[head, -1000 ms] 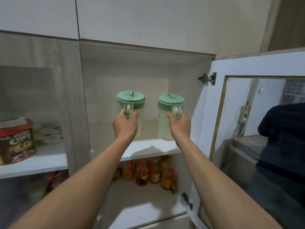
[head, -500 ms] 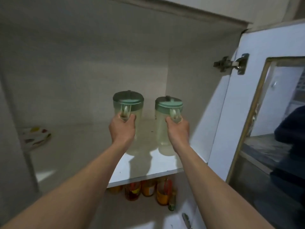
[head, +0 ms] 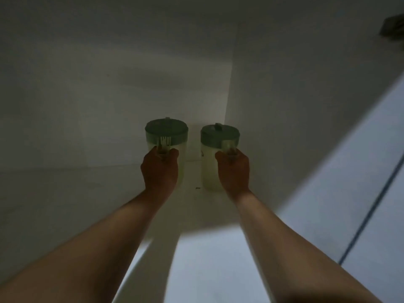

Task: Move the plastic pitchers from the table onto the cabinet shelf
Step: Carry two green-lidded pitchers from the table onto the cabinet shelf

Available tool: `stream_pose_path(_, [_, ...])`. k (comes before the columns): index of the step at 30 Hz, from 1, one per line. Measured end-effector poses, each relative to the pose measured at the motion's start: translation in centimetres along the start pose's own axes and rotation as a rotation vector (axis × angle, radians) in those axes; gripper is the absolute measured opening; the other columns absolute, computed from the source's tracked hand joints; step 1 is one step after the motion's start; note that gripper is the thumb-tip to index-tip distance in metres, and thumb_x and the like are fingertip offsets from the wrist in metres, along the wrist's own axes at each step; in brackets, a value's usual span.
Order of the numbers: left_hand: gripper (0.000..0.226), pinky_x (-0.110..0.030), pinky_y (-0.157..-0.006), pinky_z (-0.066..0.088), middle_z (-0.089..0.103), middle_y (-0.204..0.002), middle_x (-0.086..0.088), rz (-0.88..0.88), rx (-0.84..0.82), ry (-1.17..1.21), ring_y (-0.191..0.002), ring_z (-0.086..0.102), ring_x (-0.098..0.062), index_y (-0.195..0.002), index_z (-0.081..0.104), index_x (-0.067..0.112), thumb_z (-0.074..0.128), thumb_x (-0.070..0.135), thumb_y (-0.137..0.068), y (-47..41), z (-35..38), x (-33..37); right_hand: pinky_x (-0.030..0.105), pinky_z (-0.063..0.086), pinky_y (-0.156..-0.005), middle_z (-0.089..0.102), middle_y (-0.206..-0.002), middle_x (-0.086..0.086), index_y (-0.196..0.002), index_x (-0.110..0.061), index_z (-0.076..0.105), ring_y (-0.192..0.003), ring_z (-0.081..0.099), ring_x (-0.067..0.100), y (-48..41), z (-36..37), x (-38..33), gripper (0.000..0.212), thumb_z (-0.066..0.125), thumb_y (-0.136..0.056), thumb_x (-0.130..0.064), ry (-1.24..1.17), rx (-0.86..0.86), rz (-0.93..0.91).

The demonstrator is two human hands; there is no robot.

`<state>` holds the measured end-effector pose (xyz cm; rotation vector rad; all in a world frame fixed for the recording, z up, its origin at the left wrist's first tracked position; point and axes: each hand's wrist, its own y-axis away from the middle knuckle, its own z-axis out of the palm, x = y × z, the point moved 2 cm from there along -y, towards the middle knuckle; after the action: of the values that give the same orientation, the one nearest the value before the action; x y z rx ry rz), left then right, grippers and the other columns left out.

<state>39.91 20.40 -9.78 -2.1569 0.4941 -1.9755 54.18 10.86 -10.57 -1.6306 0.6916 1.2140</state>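
Note:
Two pale translucent plastic pitchers with green lids stand side by side deep inside the dim cabinet, near its back wall. My left hand is closed around the handle of the left pitcher. My right hand grips the handle of the right pitcher. Both pitchers are upright, and their bases look level with the white shelf, though my hands hide part of each base.
The cabinet's right side wall runs close beside the right pitcher. The open white door shows at the right edge, with a dark hinge at the top right. The shelf's front part is brightly lit.
The view and both arms have moved deeper into the cabinet. The pitchers have gone further back along the shelf, towards the rear wall. The lower shelf with bottles has left the view.

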Motion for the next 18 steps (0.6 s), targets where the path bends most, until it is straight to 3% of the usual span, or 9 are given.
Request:
stream_pose_path(5, [0.011,-0.034,-0.075,0.048,0.062,-0.085,-0.006,-0.027,-0.016,-0.009,-0.083,0.06,-0.027,-0.087,0.058,0.015,0.063,0.024,-0.091,-2.3,3.8,-2.3,0.029,0.039,-0.063,0.048,-0.061,-0.01,-0.064,-0.027,0.047,-0.057,0.045,0.01,-3.7,2.5,3.0,0.032,0.069,-0.082,-0.014,0.001,-0.003,0.041])
stream_pose_path(8, [0.012,-0.029,-0.073,0.041,0.059,-0.082,-0.003,-0.028,-0.01,-0.013,-0.08,0.056,-0.022,-0.088,0.057,0.014,0.063,0.023,-0.091,-3.5,5.6,-2.8,0.025,0.036,-0.057,0.05,-0.062,-0.006,-0.068,-0.023,0.05,-0.055,0.045,0.009,-5.4,3.3,4.0,0.027,0.068,-0.086,-0.012,-0.017,-0.019,0.056])
stream_pose_path(12, [0.019,-0.029,-0.073,0.044,0.062,-0.082,-0.004,-0.032,-0.025,-0.017,-0.081,0.059,-0.023,-0.09,0.062,0.006,0.062,0.025,-0.091,-5.2,7.5,-3.3,0.025,0.034,-0.052,0.048,-0.06,-0.004,-0.067,-0.02,0.048,-0.052,0.043,0.008,-6.9,4.0,4.4,0.028,0.065,-0.087,-0.01,-0.001,-0.043,0.049])
stream_pose_path(18, [0.024,-0.029,-0.07,0.045,0.065,-0.082,-0.01,-0.05,-0.032,-0.036,-0.078,0.06,-0.023,-0.086,0.063,0.003,0.062,0.026,-0.092,-7.0,8.6,-3.8,0.027,0.039,-0.06,0.056,-0.067,-0.001,-0.075,-0.017,0.056,-0.058,0.051,0.012,-8.5,4.5,4.9,0.017,0.066,-0.088,-0.017,0.053,-0.059,0.056])
